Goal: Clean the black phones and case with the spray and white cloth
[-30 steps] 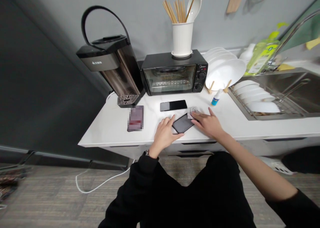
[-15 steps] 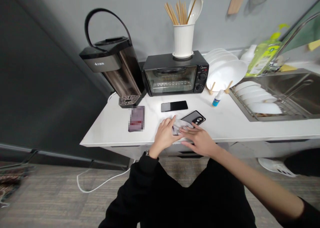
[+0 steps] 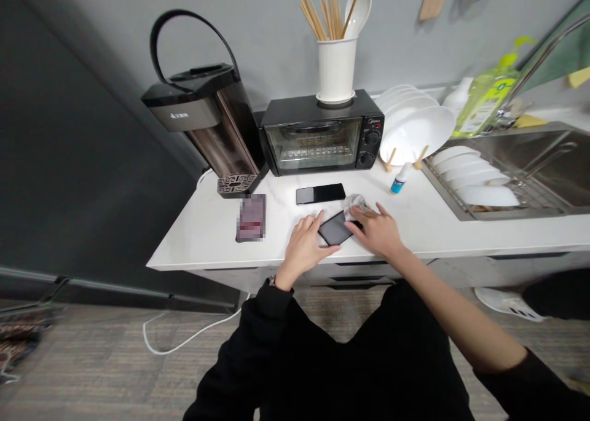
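Note:
A dark smartphone (image 3: pixel 335 230) lies face down at an angle on the white counter. Thumb and forefinger of my left hand (image 3: pixel 304 241) span its near left end, bracing it, while the other fingers rest on the counter. My right hand (image 3: pixel 378 232) presses a crumpled whitish tissue (image 3: pixel 354 202) over the phone's right end and hides the camera lenses there. Just behind is a second black phone (image 3: pixel 320 193), lying flat. To the right stands a small white spray bottle with a blue label (image 3: pixel 399 180).
A blurred purple packet (image 3: pixel 251 218) lies at the left. Behind are a water dispenser (image 3: pixel 221 126), a toaster oven (image 3: pixel 318 141) topped by a white utensil holder (image 3: pixel 337 70), and racked plates (image 3: pixel 415 132). The sink (image 3: pixel 548 169) is at the right, with dishes in it.
My right hand has slid the tissue right and away from me, from the phone's left part to its camera end. The phone's left part is uncovered. My left hand has stayed in place.

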A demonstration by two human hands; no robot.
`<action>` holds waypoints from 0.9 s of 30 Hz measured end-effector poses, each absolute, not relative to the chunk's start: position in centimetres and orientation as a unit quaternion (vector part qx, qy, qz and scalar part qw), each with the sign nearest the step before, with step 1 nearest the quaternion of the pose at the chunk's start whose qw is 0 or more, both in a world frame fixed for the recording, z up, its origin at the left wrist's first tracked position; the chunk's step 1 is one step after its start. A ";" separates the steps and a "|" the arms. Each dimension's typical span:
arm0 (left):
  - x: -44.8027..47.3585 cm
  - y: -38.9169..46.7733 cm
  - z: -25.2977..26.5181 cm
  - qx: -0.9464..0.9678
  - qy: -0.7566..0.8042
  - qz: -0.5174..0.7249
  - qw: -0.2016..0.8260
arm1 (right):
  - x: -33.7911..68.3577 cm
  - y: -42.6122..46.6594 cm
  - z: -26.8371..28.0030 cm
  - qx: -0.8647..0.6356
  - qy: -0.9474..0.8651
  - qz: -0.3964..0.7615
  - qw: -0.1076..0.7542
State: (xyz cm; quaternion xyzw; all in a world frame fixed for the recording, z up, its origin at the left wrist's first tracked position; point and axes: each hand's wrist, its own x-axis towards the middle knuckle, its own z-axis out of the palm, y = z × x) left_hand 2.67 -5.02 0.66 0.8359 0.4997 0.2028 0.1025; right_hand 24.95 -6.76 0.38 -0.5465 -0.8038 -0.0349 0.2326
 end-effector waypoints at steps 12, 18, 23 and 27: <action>2.6 -5.1 0.7 0.836 0.497 0.197 0.126 | 22.5 -7.4 0.7 -0.469 -0.856 0.012 0.219; 2.7 -5.0 0.6 0.833 0.502 0.203 0.115 | 23.7 -6.8 0.4 -0.565 -0.789 -0.032 0.238; 2.8 -5.0 0.7 0.835 0.498 0.202 0.120 | 24.8 -6.6 0.2 -0.438 -0.873 0.031 0.210; 2.8 -5.1 0.7 0.832 0.503 0.205 0.113 | 26.3 -6.4 0.4 -0.527 -0.822 -0.026 0.215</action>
